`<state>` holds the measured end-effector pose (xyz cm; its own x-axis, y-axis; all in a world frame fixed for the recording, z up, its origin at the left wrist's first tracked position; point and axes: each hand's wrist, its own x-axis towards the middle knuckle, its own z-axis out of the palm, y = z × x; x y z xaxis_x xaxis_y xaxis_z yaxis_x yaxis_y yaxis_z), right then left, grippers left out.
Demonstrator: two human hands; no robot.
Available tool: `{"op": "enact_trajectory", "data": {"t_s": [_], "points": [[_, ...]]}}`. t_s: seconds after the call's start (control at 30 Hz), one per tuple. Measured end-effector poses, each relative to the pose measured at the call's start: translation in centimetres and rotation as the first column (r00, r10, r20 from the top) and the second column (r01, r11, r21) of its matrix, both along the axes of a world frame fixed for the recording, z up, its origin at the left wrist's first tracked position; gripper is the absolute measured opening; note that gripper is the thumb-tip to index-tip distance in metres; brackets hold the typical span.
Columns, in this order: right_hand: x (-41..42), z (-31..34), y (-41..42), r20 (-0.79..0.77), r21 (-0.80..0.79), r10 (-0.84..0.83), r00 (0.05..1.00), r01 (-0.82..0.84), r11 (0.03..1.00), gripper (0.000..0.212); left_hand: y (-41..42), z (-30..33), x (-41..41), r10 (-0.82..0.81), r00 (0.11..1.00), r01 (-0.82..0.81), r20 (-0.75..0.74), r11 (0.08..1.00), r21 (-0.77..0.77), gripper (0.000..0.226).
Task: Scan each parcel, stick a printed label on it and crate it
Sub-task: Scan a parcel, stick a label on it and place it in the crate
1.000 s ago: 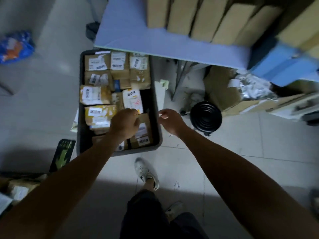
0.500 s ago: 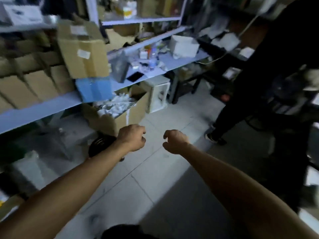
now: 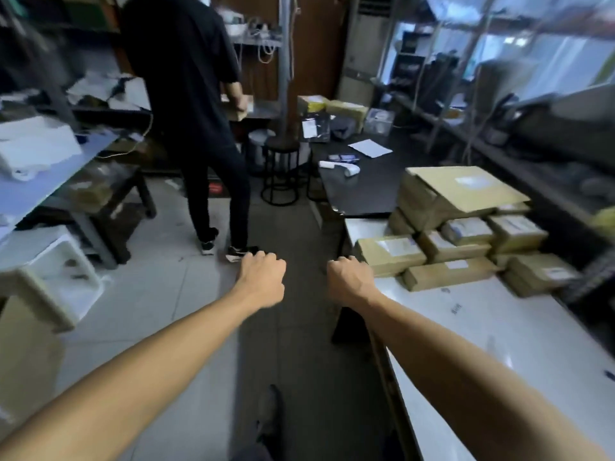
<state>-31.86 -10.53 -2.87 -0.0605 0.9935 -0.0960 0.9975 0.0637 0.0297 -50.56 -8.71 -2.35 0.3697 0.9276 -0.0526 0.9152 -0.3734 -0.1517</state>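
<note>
Both arms reach forward over the aisle floor. My left hand is a closed fist with nothing in it. My right hand is also closed and empty, just left of the white table. A pile of brown cardboard parcels, several with white labels, sits at the far end of that table, a short way right of my right hand. A white handheld scanner lies on the black table beyond. The crate is out of view.
A person in black stands ahead left in the aisle, back turned, handling a box. A black stool stands past them. Shelving with boxes and a white tub lines the left; racks line the right.
The view has swung right from the floor crate of parcels, past the shelves, to the aisle and the parcel table. Both hands left the crate and stay closed and empty.
</note>
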Motion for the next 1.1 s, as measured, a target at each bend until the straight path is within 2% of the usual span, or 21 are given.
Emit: {"op": "enact_trajectory", "data": {"t_s": [0.2, 0.33, 0.4, 0.57, 0.63, 0.67, 0.7, 0.8, 0.83, 0.9, 0.93, 0.97, 1.0, 1.1], "points": [[8.9, -1.9, 0.7, -0.011, -0.02, -0.276, 0.961, 0.276, 0.961, 0.023, 5.2, -1.8, 9.7, -0.224, 0.974, 0.223, -0.019, 0.974, -0.034, 0.032], [13.6, -3.7, 3.4, -0.018, -0.138, -0.415, 0.91, 0.409, 0.902, 0.018, 10.3, -3.3, 15.1, -0.3, 0.954, 0.301, 0.029, 0.949, -0.097, 0.033], [15.5, -4.8, 5.5, -0.05, -0.189, -0.476, 0.878, 0.46, 0.867, 0.025, 13.0, -4.0, 17.5, -0.316, 0.945, 0.325, 0.082, 0.936, -0.136, 0.037], [19.3, -8.4, 10.9, -0.233, -0.39, -0.678, 0.697, 0.572, 0.722, 0.037, 20.3, -6.5, 22.7, -0.341, 0.913, 0.392, 0.222, 0.885, -0.251, 0.044], [20.1, -9.7, 12.5, -0.371, -0.437, -0.711, 0.597, 0.563, 0.701, 0.042, 22.9, -7.6, 24.7, -0.332, 0.905, 0.408, 0.266, 0.855, -0.321, 0.053], [20.3, -10.4, 13.2, -0.459, -0.456, -0.717, 0.524, 0.554, 0.697, 0.044, 24.1, -8.2, 25.5, -0.308, 0.906, 0.404, 0.291, 0.834, -0.375, 0.057], [20.3, -10.8, 13.8, -0.536, -0.497, -0.739, 0.409, 0.555, 0.667, 0.046, 25.0, -8.8, 26.3, -0.263, 0.911, 0.387, 0.318, 0.81, -0.44, 0.058], [20.1, -12.1, 15.3, -0.608, -0.684, -0.788, -0.098, 0.568, 0.457, 0.044, 26.9, -10.3, 27.9, -0.097, 0.925, 0.307, 0.368, 0.764, -0.568, 0.056], [20.0, -12.5, 15.5, -0.614, -0.698, -0.766, -0.191, 0.586, 0.413, 0.041, 27.5, -10.6, 28.0, -0.057, 0.927, 0.277, 0.37, 0.768, -0.577, 0.057], [20.2, -13.6, 15.4, -0.654, -0.628, -0.732, -0.192, 0.676, 0.384, 0.039, 28.5, -11.0, 28.0, 0.068, 0.925, 0.209, 0.375, 0.731, -0.649, 0.061], [20.2, -14.0, 15.0, -0.67, -0.6, -0.722, -0.174, 0.7, 0.388, 0.039, 28.7, -11.3, 27.7, 0.172, 0.901, 0.191, 0.398, 0.666, -0.721, 0.058], [20.3, -14.2, 14.5, -0.68, -0.596, -0.71, -0.181, 0.701, 0.392, 0.039, 28.7, -11.9, 27.2, 0.284, 0.86, 0.187, 0.423, 0.597, -0.78, 0.05], [20.3, -14.2, 13.8, -0.692, -0.609, -0.692, -0.207, 0.683, 0.405, 0.039, 28.4, -12.4, 26.6, 0.364, 0.812, 0.197, 0.456, 0.565, -0.801, 0.042], [20.1, -13.6, 11.2, -0.729, -0.632, -0.631, -0.265, 0.614, 0.472, 0.04, 26.7, -12.9, 24.9, 0.555, 0.64, 0.225, 0.531, 0.526, -0.82, 0.04]]}}
